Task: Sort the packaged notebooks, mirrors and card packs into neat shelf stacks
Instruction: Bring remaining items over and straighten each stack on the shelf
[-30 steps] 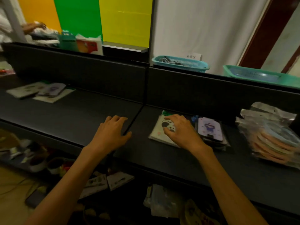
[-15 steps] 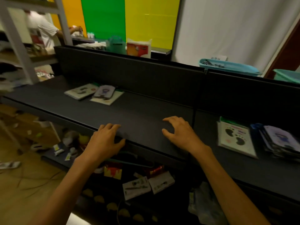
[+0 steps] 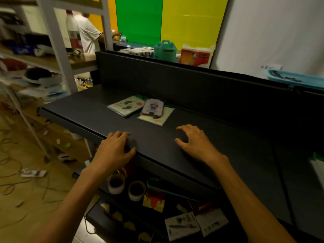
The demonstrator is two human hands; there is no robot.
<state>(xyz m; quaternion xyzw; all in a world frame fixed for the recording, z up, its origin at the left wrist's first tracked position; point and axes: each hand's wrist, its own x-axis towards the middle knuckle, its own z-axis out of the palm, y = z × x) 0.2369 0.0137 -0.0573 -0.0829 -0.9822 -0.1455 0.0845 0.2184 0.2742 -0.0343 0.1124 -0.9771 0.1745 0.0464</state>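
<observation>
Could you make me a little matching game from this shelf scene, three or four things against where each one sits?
Things:
1. left hand
2. right hand
3. purple card pack
4. tape rolls

Places:
A. on top of a pale flat packet
B. on the lower shelf
C. at the shelf's front edge
D. over the dark shelf top, holding nothing

Pairs: 1-C, 2-D, 3-A, 4-B
</observation>
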